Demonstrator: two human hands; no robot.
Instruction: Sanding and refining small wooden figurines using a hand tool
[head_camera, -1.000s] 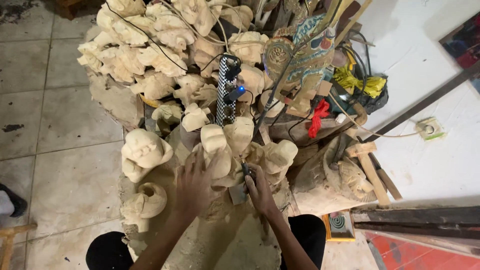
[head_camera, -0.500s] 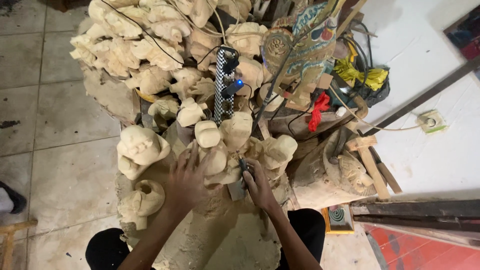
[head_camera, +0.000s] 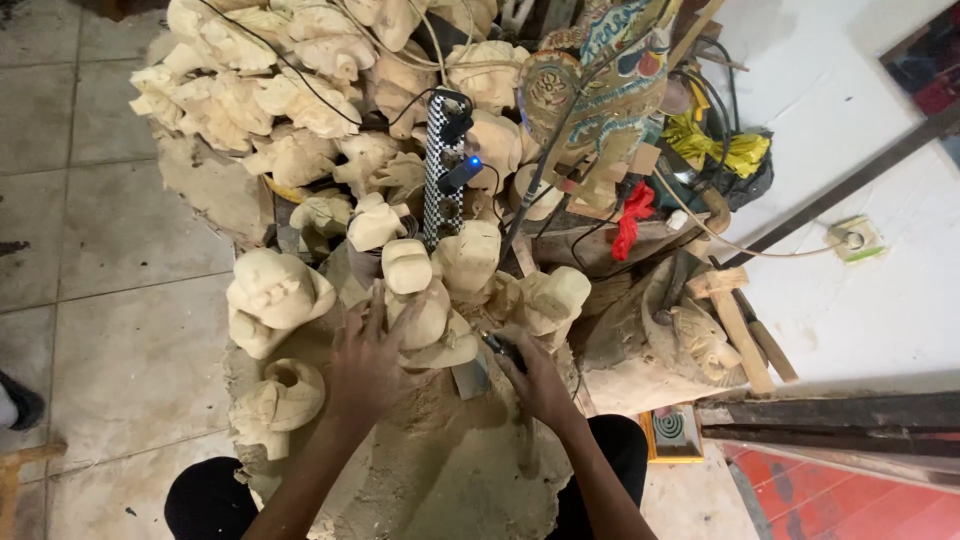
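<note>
On the carving (head_camera: 432, 322), left fingers (head_camera: 372, 318) spread flat.

Pale wooden carving (head_camera: 432, 322) lies on the sawdust-covered block, unpainted, rounded; dark carving tool (head_camera: 497, 347) touches its right side.

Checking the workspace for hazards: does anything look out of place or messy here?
Yes. A checkered power strip with plugs in lies on the heap of pale wood carvings, its cords draped over them, and wood dust covers the work surface.
</note>
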